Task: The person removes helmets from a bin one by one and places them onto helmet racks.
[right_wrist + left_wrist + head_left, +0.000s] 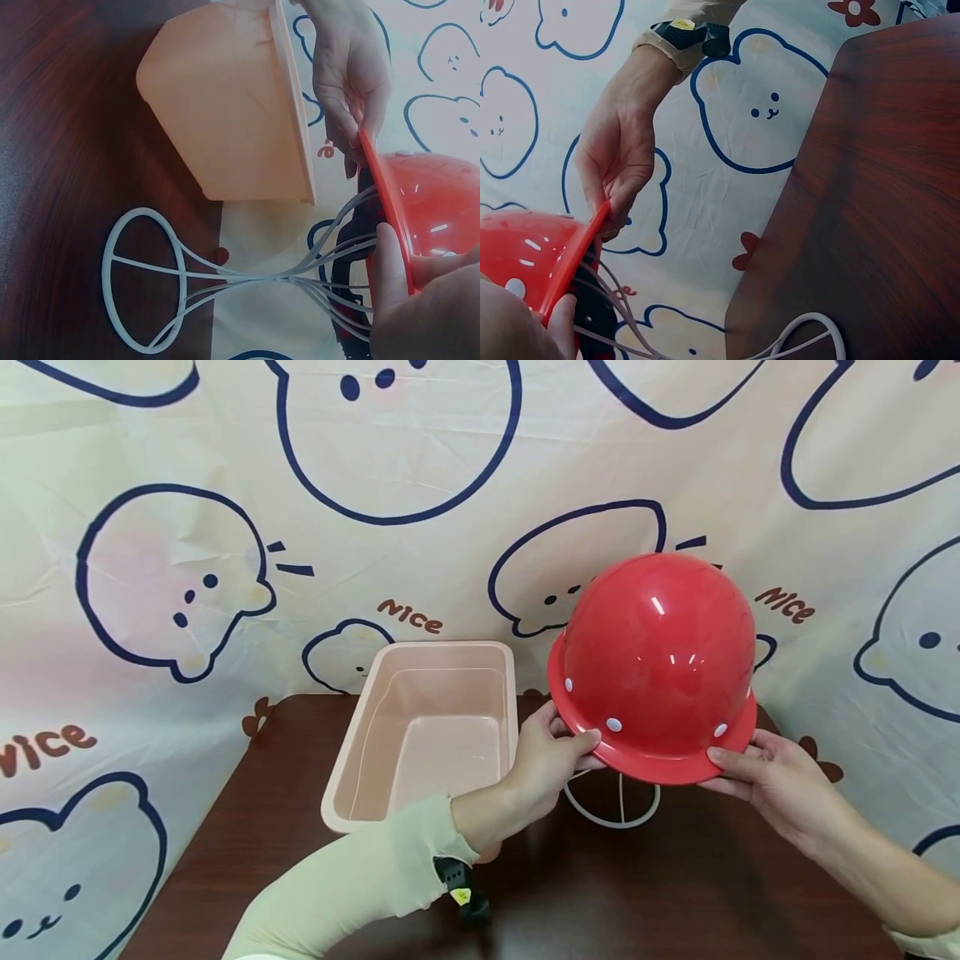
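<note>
A red hard hat (pixel 660 652) is held up over the right part of the table, its brim slightly tilted. My left hand (pixel 543 756) pinches the brim at its near left between thumb and fingers. On the near right of the brim, my right hand (pixel 787 789) grips the same way. Beneath the hat stands a white wire stand (pixel 281 278) with a round base; its upper wires reach inside the hat. Black inner straps (pixel 349 262) show under the brim. Whether the hat's weight rests on the stand is hidden.
A pale pink plastic bin (pixel 450 648) sits left of the hat, close to my left forearm; its visible inside holds nothing. The dark brown table (pixel 247 860) ends at a patterned cloth (pixel 420 560) behind and at both sides.
</note>
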Action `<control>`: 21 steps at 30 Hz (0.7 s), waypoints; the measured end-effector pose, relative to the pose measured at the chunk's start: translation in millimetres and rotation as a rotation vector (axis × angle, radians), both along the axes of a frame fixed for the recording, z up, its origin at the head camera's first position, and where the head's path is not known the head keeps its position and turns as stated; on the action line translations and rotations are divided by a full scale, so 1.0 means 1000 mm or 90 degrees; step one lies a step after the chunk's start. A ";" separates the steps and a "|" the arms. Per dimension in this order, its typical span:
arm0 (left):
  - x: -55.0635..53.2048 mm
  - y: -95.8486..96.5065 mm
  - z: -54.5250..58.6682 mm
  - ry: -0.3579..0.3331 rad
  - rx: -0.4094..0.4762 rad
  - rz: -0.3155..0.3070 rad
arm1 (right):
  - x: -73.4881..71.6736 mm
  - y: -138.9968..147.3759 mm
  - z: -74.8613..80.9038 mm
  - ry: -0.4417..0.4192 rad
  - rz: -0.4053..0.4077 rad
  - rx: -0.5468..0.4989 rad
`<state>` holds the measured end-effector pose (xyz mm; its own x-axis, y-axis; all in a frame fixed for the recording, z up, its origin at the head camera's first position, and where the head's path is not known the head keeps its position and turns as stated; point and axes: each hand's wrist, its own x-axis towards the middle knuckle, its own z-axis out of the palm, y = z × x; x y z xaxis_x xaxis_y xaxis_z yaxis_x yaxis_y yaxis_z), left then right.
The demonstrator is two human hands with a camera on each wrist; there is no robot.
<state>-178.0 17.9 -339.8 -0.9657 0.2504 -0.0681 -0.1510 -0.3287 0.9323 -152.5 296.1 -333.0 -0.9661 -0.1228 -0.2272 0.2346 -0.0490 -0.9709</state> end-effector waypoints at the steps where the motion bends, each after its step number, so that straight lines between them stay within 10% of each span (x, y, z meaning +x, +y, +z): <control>1: 0.000 0.000 -0.001 0.003 0.003 -0.001 | 0.000 0.000 0.000 0.002 0.002 0.002; 21: -0.003 -0.004 0.000 0.011 -0.017 -0.011 | 0.001 -0.001 -0.006 0.036 0.031 -0.046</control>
<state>-180.5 13.6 -339.8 -0.9622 0.2660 -0.0591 -0.1411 -0.3008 0.9432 -152.0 295.3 -339.0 -0.9696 -0.1843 -0.1607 0.1828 -0.1096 -0.9770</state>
